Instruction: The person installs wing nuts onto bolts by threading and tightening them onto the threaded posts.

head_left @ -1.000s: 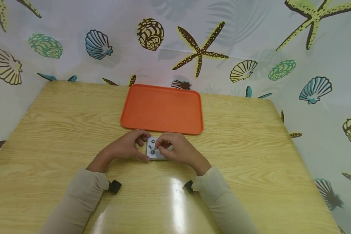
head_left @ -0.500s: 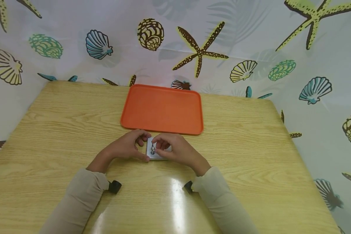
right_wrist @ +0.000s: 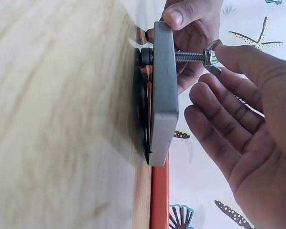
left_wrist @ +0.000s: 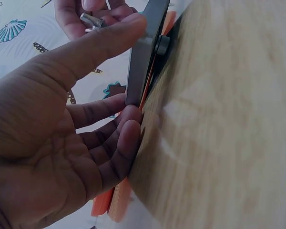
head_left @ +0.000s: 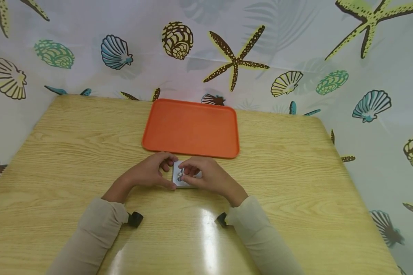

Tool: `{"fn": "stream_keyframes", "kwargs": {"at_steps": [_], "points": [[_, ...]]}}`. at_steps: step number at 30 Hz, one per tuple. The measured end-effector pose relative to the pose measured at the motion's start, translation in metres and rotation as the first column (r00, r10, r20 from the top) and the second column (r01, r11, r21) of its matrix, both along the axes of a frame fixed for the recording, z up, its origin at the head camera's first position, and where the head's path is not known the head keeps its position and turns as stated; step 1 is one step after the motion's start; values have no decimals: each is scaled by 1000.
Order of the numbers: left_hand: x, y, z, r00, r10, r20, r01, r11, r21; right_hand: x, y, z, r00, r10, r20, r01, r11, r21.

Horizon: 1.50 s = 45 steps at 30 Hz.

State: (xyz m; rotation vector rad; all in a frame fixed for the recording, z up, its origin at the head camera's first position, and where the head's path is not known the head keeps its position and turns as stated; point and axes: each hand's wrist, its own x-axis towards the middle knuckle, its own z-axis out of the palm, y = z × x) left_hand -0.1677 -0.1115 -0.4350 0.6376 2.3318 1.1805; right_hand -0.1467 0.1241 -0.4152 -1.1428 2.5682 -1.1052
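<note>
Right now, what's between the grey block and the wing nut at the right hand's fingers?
A stretch of threaded bolt, running from the grey block to the wing nut, which the right hand pinches. The right wrist view shows this.

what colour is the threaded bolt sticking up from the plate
The bolt is metallic silver-grey, clearest in the right wrist view.

To me, the silver metal wing nut (right_wrist: 209, 58) looks shiny, the grey rectangular plate (right_wrist: 164, 90) matt, the yellow wood-grain worktop (head_left: 285, 160) glossy.

Head view bright — white glare on table (head_left: 172, 233); left wrist dimmer.
</note>
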Motion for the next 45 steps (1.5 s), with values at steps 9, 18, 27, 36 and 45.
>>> {"fn": "stream_keyframes", "kwargs": {"at_steps": [9,18,27,36,45], "points": [[-1,1,2,1000,0,-1,0,1000,-7,-1,2,3,1000,-17,-16,17,1000,-6],[-1,1,2,1000,2,2,-2,1000,-8,-1,2,3,999,-23,-25,23,1000,-16],[-1,1,0,1000,5,-3,-5,1000,-10,-1,3,-1,999,-22,-30,21,999,-38],[-1,0,-1,1000,5,-3,-5,1000,-4,-1,1,-4,1000,-6,-18,5,999,-40],[0,0,0,1000,4,-5,-4,1000,-2,-1,-2,-2,1000,16,7,-16,999,-48]]}}
